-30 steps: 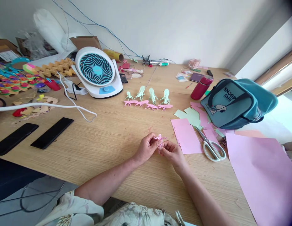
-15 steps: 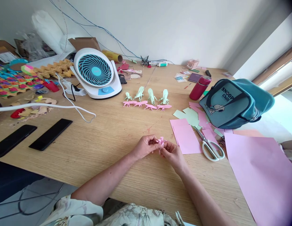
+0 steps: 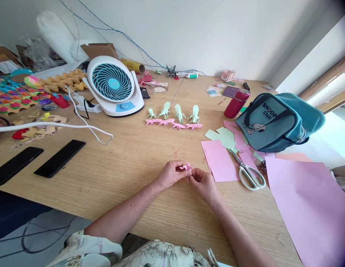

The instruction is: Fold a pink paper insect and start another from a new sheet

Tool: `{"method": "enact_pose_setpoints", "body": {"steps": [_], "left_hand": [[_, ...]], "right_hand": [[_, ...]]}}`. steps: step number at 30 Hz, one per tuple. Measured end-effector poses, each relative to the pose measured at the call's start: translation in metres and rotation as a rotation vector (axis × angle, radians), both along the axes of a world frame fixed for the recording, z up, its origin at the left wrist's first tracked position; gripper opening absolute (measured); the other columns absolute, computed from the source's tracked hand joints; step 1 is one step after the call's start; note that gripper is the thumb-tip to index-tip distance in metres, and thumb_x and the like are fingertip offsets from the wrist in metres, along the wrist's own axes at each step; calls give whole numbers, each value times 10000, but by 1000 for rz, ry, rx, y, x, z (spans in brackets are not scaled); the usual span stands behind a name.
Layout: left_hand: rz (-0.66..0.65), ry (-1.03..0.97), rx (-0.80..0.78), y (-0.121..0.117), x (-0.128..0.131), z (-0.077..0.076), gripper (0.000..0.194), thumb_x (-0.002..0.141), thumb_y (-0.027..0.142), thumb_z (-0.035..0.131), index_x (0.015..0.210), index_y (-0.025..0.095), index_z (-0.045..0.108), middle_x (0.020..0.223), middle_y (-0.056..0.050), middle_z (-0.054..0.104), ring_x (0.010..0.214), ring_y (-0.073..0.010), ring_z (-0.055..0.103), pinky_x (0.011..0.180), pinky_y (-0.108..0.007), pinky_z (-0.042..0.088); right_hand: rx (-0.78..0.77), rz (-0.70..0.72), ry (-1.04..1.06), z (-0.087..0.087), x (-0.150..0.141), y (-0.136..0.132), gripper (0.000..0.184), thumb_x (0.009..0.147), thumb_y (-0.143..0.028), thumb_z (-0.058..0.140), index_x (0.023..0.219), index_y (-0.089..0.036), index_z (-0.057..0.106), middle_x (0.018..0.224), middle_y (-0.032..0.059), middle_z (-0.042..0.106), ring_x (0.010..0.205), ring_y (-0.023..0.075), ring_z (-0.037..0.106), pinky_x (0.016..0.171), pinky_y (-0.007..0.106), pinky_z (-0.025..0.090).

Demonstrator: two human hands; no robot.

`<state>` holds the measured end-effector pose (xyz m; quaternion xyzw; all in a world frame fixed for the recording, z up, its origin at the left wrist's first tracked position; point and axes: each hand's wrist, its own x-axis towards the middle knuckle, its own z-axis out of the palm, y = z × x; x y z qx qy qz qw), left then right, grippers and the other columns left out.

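Note:
Between my hands is a small pink origami figure (image 3: 186,167), folded from paper and partly covered by my fingers. My left hand (image 3: 172,173) pinches it from the left. From the right, my right hand (image 3: 202,182) pinches its lower right part, fingertips almost meeting those of the left. Further back stand several pale green origami figures (image 3: 178,113), with a row of pink origami figures (image 3: 178,126) lying just in front of them. To the right of my right hand are pink paper sheets (image 3: 221,161) and white-handled scissors (image 3: 249,176).
A large pink sheet (image 3: 308,200) covers the right edge. Behind it sit a teal bag (image 3: 272,120) and a red flask (image 3: 236,104). At the left are a fan (image 3: 113,85), a white cable (image 3: 50,125) and two black phones (image 3: 60,158). Green paper (image 3: 224,138) lies among scraps.
The pink origami figure has turned and shifted slightly left in my fingers. My right fingertips have moved a little left and lower on it. Everything else on the table stays put.

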<state>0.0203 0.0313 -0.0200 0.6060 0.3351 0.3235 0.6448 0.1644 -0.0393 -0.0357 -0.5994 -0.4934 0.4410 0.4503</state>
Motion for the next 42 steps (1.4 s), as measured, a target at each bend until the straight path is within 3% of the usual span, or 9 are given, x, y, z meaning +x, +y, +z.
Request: {"method": "enact_pose_setpoints", "body": {"steps": [6, 12, 25, 28, 30, 32, 34, 37, 42], "left_hand": [[100, -24, 36, 0, 0, -5, 271, 743, 387, 752, 659, 154, 641, 713, -5, 653, 758, -157, 631, 765, -264, 499], [79, -88, 30, -3, 3, -8, 233, 769, 355, 736, 673, 164, 645, 717, -3, 650, 840, -169, 649, 931, -306, 468], [193, 24, 108, -2, 1, -3, 297, 780, 402, 709, 672, 137, 626, 665, 5, 606, 674, -121, 567, 697, -230, 470], [309, -11, 3, 9, -4, -5, 378, 726, 480, 732, 647, 136, 598, 595, 34, 519, 530, -78, 440, 497, -192, 382], [345, -46, -49, 17, -7, -4, 420, 677, 510, 756, 620, 134, 578, 587, 42, 483, 506, -67, 393, 449, -184, 345], [351, -82, -75, 21, -10, -3, 423, 664, 509, 764, 624, 130, 580, 587, 44, 468, 512, -64, 385, 448, -178, 345], [346, -105, -98, 22, -11, -2, 418, 662, 504, 764, 636, 127, 587, 591, 44, 469, 518, -62, 383, 452, -174, 350], [333, -120, -123, 21, -10, 0, 427, 652, 514, 765, 632, 129, 580, 597, 42, 476, 523, -62, 387, 444, -170, 351], [217, -137, -121, 17, -9, 6, 445, 636, 535, 775, 672, 125, 604, 686, 15, 554, 563, -69, 444, 441, -162, 389]], "right_hand": [[-105, 58, 182, 13, 3, 4, 428, 733, -603, 700, 700, -184, 621, 559, -14, 544, 481, 110, 428, 452, 242, 293], [-93, 79, 143, 11, 4, 4, 435, 723, -596, 717, 662, -185, 588, 571, -20, 517, 503, 111, 413, 479, 247, 274], [41, 141, -348, 17, 0, -1, 412, 941, -425, 458, 592, -207, 445, 523, -41, 431, 498, 111, 380, 493, 244, 256], [48, 152, -476, 26, 25, -1, 425, 940, -439, 441, 586, -205, 466, 509, -34, 459, 492, 116, 413, 491, 238, 288], [107, -70, -549, 29, 60, -6, 383, 922, -489, 458, 697, -198, 565, 597, -1, 565, 551, 144, 505, 530, 246, 361], [142, -418, -717, 25, 103, -16, 370, 876, -529, 491, 820, -192, 632, 735, 55, 645, 650, 194, 588, 610, 290, 433], [44, -588, -961, 15, 145, -31, 392, 830, -539, 509, 914, -190, 667, 893, 114, 659, 773, 259, 620, 682, 358, 462], [-152, -506, -1179, -3, 181, -53, 456, 825, -540, 472, 991, -171, 684, 946, 157, 636, 868, 312, 611, 754, 422, 475], [-312, -430, -1225, -2, 175, -62, 469, 861, -551, 422, 1064, -190, 643, 1011, 162, 627, 875, 315, 634, 694, 410, 485]]}}
